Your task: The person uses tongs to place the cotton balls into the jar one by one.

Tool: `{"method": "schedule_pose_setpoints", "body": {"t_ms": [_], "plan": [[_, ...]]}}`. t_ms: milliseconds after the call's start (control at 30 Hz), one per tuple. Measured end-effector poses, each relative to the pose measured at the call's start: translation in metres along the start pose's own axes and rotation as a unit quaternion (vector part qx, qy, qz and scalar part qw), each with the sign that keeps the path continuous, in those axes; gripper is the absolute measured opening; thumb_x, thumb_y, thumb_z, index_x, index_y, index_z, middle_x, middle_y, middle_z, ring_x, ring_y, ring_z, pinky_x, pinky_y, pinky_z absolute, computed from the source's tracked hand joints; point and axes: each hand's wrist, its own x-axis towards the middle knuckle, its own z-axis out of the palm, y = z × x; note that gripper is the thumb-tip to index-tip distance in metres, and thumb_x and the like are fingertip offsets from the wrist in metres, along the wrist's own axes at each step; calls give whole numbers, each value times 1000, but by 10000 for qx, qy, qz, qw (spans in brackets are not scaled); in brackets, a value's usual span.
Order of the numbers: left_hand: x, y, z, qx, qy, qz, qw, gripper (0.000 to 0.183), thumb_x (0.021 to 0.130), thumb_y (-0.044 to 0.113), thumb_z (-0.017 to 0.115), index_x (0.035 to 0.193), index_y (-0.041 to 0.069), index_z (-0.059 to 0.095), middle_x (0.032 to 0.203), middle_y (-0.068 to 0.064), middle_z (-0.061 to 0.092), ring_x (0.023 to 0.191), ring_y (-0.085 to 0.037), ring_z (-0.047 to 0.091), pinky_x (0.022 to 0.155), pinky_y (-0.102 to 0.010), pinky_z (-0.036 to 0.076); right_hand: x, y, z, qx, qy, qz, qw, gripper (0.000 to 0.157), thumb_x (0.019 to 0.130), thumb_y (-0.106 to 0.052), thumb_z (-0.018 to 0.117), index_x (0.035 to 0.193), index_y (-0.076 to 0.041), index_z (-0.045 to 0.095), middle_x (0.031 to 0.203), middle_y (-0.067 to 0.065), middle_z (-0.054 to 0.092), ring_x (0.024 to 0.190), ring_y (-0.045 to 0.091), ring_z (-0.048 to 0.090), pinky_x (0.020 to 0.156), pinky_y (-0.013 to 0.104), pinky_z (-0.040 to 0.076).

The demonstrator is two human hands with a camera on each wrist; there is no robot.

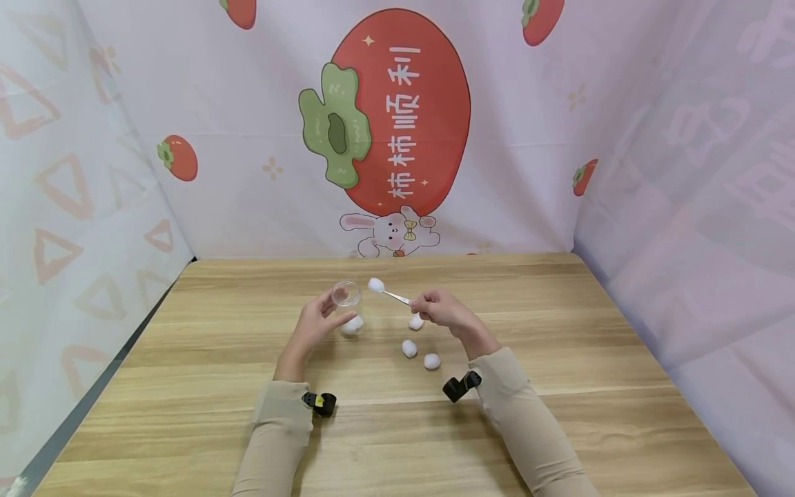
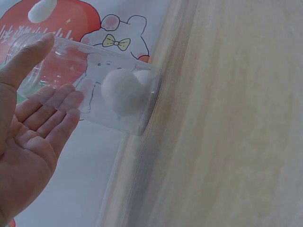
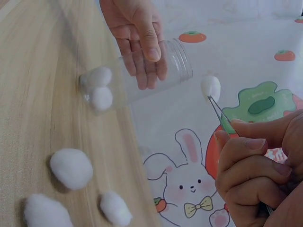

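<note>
My left hand (image 1: 317, 321) holds a clear plastic jar (image 2: 102, 113) upright on the table, thumb on one side and fingers on the other. The jar's round mouth (image 1: 346, 294) is uncovered, and cotton balls (image 3: 101, 98) lie at its bottom. My right hand (image 1: 442, 308) pinches metal tweezers (image 1: 397, 297). Their tips hold one cotton ball (image 1: 375, 285), raised just to the right of the jar's mouth and apart from it. In the right wrist view this held cotton ball (image 3: 210, 88) hangs just beyond the jar's rim.
Three loose cotton balls lie on the wooden table (image 1: 534, 414) right of the jar: one (image 1: 415, 322) below the right hand, one (image 1: 408, 348) nearer, one (image 1: 431, 361) nearest. A printed cloth backdrop (image 1: 248, 207) stands along the table's back edge.
</note>
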Motion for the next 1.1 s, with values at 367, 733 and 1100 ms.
{"method": "schedule_pose_setpoints", "body": {"t_ms": [367, 733, 1100], "plan": [[-1, 1, 1, -58, 4, 40, 10000, 74, 86, 23, 73, 147, 5, 37, 150, -19, 43, 142, -32, 41, 121, -39, 36, 0, -10, 1, -32, 61, -70, 10000, 24, 98, -12, 50, 78, -3, 56, 60, -4, 41, 56, 8, 31, 50, 17, 24], [-2, 0, 0, -73, 14, 128, 9999, 74, 85, 23, 75, 146, 4, 38, 149, -20, 45, 140, -33, 42, 120, -39, 37, 2, -14, 6, -68, 158, -12, 9999, 24, 98, -13, 51, 75, -6, 56, 60, -3, 42, 56, 9, 32, 50, 17, 25], [-4, 5, 0, -132, -32, 23, 9999, 72, 86, 19, 73, 147, 2, 37, 150, -21, 42, 142, -34, 40, 121, -40, 35, 7, -17, 13, -86, 119, -23, 9999, 23, 97, -12, 53, 76, -4, 58, 61, -4, 43, 56, 8, 32, 50, 16, 25]]}}
